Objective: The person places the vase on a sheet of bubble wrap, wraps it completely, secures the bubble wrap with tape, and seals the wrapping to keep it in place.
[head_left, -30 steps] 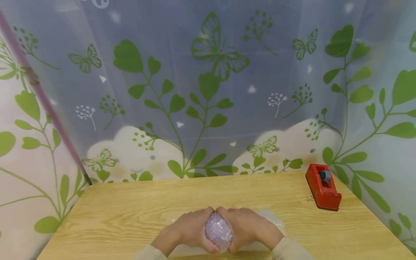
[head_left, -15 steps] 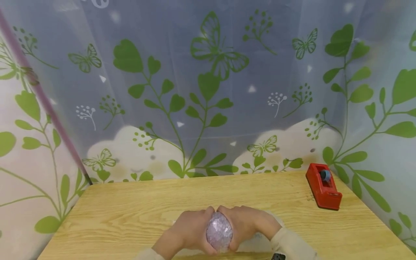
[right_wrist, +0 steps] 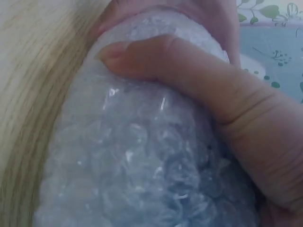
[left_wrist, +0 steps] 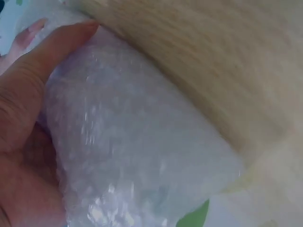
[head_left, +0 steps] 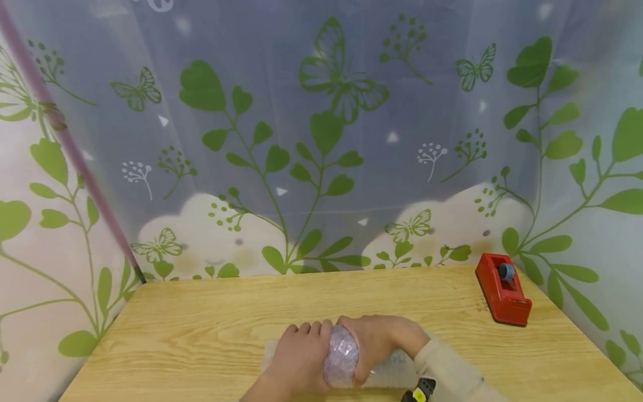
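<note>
A roll of bubble wrap (head_left: pixel 342 357) lies across the front of the table, and whatever is inside it cannot be made out. My left hand (head_left: pixel 303 357) grips the roll from the left, fingers over its top. From the right my right hand (head_left: pixel 379 338) holds it, close beside the left hand. In the left wrist view the thumb (left_wrist: pixel 61 47) lies along the cloudy plastic, whose loose end flares outward. The right wrist view has the thumb (right_wrist: pixel 147 56) curled over the bubbled surface (right_wrist: pixel 137 137), with the other hand behind it.
A red tape dispenser (head_left: pixel 503 290) with a small roll of tape stands at the table's back right. The wooden table (head_left: pixel 201 312) ends at a patterned curtain (head_left: pixel 281 139) behind and on both sides. A dark watch-like device (head_left: pixel 421 389) sits by the right sleeve.
My left hand has turned so its knuckles and fingers lie over the top of the roll. The right hand stays on it, its forearm shifted slightly. The tape dispenser has not moved.
</note>
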{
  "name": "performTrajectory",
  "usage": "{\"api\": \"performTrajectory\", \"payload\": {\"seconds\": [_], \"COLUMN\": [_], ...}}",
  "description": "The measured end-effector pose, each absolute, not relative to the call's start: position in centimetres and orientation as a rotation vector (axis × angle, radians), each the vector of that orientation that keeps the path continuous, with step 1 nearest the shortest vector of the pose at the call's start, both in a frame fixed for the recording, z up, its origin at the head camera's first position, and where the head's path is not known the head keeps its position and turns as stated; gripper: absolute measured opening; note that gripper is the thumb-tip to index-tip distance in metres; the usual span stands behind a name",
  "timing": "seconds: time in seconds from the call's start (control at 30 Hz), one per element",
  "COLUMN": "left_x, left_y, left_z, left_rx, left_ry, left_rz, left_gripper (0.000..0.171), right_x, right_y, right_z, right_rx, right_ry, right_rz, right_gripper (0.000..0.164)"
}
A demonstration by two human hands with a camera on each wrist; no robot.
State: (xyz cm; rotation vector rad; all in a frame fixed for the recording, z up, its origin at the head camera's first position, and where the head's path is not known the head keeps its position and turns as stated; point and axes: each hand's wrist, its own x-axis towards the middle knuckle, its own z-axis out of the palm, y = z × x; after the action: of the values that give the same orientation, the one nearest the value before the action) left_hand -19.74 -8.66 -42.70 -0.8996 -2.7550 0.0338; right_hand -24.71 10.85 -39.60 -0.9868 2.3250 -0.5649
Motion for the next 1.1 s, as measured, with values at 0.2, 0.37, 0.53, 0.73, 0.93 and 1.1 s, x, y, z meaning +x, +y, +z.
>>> {"api": "performTrajectory", "payload": {"seconds": [0.2,0.37,0.53,0.73,0.93,1.1], "left_x": [-19.2,-19.1,-19.5,-20.4,-21.0,-21.2], "left_y": [-8.4,-8.3,-8.6,-8.9,-9.2,-9.3], "left_z": [-43.2,-43.5,-43.5,-43.5,-43.4,-43.3], "left_rx": [-0.827,-0.817,-0.865,-0.900,-0.930,-0.941], "left_ry": [-2.703,-2.684,-2.745,-2.791,-2.806,-2.846], "left_rz": [0.010,0.026,-0.059,-0.269,-0.316,-0.339], "left_gripper": [0.071,0.076,0.078,0.076,0.075,0.077], "right_x": [-25.7,-26.3,-27.0,-27.7,-27.5,-27.0], "right_y": [10.9,11.0,10.8,10.6,10.8,10.9], "right_z": [-39.6,-39.5,-39.5,-39.4,-39.6,-39.8], "right_rx": [-1.016,-0.976,-0.887,-0.844,-0.792,-0.809], "right_ry": [2.202,2.041,1.988,1.958,1.984,2.058], "right_rz": [-0.618,-0.731,-0.709,-0.652,-0.684,-0.706], "right_gripper": [0.064,0.058,0.058,0.054,0.052,0.054]}}
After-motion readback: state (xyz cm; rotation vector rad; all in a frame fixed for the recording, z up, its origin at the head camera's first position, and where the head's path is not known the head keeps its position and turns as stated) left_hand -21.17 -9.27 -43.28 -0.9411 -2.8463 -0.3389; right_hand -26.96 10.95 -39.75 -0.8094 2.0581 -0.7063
